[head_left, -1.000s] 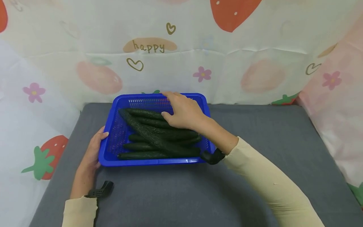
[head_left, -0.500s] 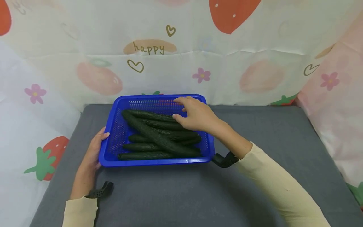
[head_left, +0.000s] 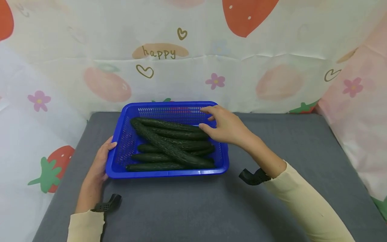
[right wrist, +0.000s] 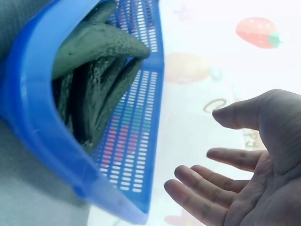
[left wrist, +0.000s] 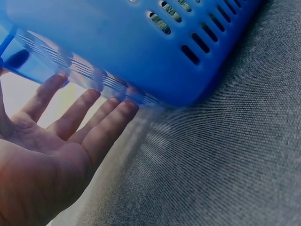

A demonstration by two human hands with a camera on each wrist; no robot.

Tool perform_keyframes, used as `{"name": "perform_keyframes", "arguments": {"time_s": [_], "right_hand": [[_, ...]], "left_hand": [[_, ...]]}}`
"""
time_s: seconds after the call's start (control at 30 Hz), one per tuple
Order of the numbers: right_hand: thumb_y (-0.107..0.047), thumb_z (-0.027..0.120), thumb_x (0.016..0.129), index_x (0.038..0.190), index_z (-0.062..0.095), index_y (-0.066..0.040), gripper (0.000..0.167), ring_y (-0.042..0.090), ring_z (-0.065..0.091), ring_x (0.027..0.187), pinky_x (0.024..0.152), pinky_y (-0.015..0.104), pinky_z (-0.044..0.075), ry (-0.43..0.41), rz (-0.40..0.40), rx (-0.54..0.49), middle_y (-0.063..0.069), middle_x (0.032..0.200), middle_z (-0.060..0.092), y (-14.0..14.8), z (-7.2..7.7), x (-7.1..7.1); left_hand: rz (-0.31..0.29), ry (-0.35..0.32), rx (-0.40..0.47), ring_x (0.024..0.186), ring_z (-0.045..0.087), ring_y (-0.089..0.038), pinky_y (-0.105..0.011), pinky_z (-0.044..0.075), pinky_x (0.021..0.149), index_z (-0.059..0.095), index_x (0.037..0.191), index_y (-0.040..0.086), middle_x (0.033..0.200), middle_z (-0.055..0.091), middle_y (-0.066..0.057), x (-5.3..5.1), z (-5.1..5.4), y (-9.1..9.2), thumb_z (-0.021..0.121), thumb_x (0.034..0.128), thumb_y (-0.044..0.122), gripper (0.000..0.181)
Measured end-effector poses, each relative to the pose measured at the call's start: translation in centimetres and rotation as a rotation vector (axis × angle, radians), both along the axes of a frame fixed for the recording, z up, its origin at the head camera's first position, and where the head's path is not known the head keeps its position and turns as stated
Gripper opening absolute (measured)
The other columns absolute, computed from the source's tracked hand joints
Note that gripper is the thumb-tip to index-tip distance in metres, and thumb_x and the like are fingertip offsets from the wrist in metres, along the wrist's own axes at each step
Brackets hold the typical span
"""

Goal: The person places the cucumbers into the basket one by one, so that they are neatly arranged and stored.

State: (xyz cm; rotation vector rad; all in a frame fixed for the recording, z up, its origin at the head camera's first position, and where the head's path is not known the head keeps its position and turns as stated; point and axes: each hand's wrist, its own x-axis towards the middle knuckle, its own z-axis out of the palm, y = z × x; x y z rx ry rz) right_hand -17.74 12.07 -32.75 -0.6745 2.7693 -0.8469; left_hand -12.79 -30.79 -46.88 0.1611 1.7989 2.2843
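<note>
A blue plastic basket [head_left: 167, 173] with slotted walls sits on the grey cloth, holding several dark green cucumbers [head_left: 172, 148]. One cucumber lies slantwise across the others. My left hand [head_left: 101, 158] grips the basket's left side, thumb over the rim; in the left wrist view its fingers [left wrist: 110, 125] reach against the outer wall. My right hand [head_left: 228, 126] is over the basket's back right corner with fingers spread and nothing in them. In the right wrist view, the right hand [right wrist: 254, 174] is apart from the basket, and cucumber ends [right wrist: 101, 47] show inside the rim.
Grey cloth [head_left: 181, 208] covers the table in front and to both sides of the basket. A fruit-printed curtain [head_left: 235, 53] hangs close behind the basket and along both sides. A black wrist mount [head_left: 254, 176] is strapped to each arm.
My right hand has drawn back rightward from above the cucumbers to the basket's right corner, uncovering more of them. The left hand has kept its place on the rim.
</note>
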Motion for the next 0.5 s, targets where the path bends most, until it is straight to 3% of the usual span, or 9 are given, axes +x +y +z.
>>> {"name": "perform_keyframes", "arguments": {"time_s": [0.5], "right_hand": [[-0.029, 0.065, 0.105, 0.158, 0.045, -0.008, 0.061, 0.036, 0.064, 0.134, 0.097, 0.051, 0.061, -0.032, -0.052, -0.11, 0.017, 0.16, 0.05, 2.8, -2.1, 0.2]], "left_hand": [[-0.056, 0.012, 0.075, 0.11, 0.074, -0.011, -0.03, 0.064, 0.088, 0.04, 0.153, 0.022, 0.13, 0.071, 0.004, 0.1, -0.1, -0.3, 0.03, 0.1148, 0.02, 0.039]]}}
